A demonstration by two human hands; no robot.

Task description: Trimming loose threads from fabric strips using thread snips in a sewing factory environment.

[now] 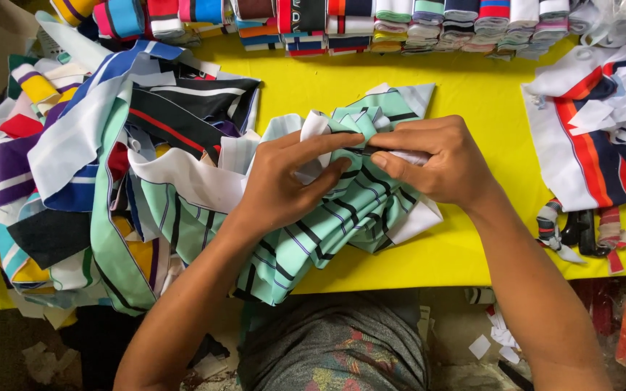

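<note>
Near front edge of the yellow table [472, 94], left hand [284, 185] and right hand [440, 163] both had fingers pinched shut on a folded mint striped collar piece [342, 217], thumbs and forefingers meeting at its top fold. Risk as I judged it: the layered fold could slip and spring open if either pinch eased, or snag the loose heap of striped strips [74, 166] at left edge. Its long axis ran diagonally, low end toward front edge, upper end toward the stacked folded bands [400, 25] along far edge.
</note>
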